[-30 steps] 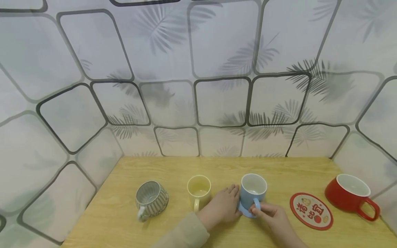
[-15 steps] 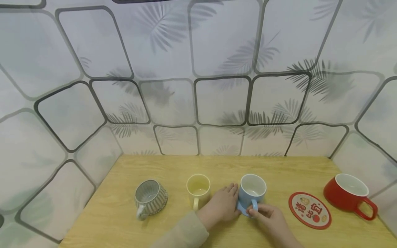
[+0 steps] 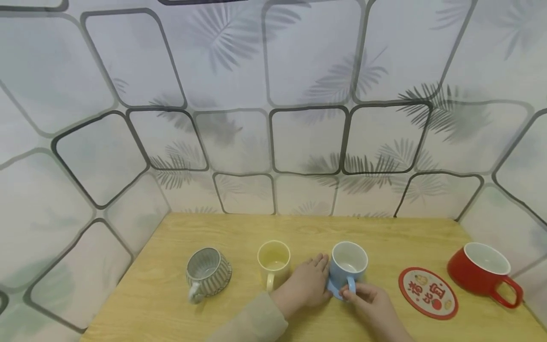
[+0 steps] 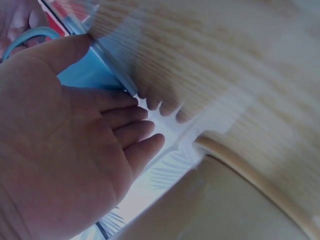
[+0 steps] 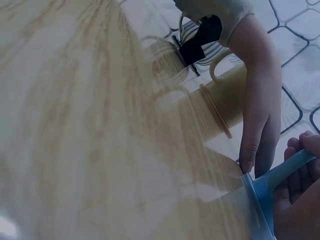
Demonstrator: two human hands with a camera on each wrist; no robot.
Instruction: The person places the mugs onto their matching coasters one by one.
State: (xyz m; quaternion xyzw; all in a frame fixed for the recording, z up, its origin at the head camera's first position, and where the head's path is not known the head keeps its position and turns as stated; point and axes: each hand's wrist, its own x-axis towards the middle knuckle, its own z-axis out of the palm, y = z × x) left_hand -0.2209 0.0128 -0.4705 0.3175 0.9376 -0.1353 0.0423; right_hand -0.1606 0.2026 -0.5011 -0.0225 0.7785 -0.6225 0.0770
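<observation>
Blue mug [image 3: 344, 270]: one, white inside, stood upright on the right half of the tabletop [image 3: 162, 304], the blue handle [image 3: 352, 284] toward the near side.
Blue coaster [image 3: 335, 291]: one, lay flat beneath it, its near left part showing.
Left hand [image 3: 308, 286]: fingers extended and slightly apart, nothing gripped; thumb and forefinger tips touched the coaster's edge, on the left of the mug.
Right hand [image 3: 372, 301]: narrow, thumb and fingers pinching the blue mug by its handle.
Sleeve [image 3: 256, 318]: pale, long, on the left arm.
Yellow mug [image 3: 275, 270]: one, upright, beside the left wrist, handle toward the near side; a thin tan disc showed at its foot in the wrist views.
Grey striped mug [image 3: 214, 275]: one, ribbed, upright, farthest left, handle toward the near side.
Red-rimmed coaster [image 3: 428, 293]: one, round, flat, with red characters and small fruit pictures, between the right hand and the red mug.
Red mug [image 3: 472, 273]: one, wide, white inside, farthest right, handle to the right.
Wall covering [image 3: 307, 137]: pale, grey-outlined blocks and palm leaves.
</observation>
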